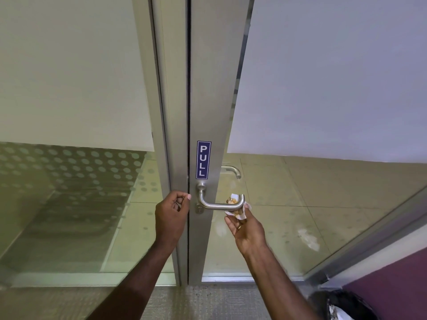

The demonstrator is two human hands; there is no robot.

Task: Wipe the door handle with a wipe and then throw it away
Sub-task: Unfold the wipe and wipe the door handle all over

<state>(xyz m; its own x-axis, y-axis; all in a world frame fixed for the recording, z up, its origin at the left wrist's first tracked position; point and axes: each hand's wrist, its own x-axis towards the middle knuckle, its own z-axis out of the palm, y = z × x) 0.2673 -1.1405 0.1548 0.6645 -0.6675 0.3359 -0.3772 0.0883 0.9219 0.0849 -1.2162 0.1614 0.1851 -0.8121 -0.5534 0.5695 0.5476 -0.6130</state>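
A brushed-steel lever door handle (213, 205) sticks out from the metal frame of a glass door, below a blue PULL sign (203, 160). My right hand (246, 229) holds a crumpled white wipe (238, 210) with brownish stains against the free right end of the handle. My left hand (172, 218) hovers just left of the handle at the door's edge, fingers loosely curled with nothing visible in them.
The door frame (208, 100) is flanked by frosted and dotted glass panels. A second handle (232, 170) shows through the glass on the far side. A bin with a black bag (342, 303) stands at the bottom right, by a purple wall.
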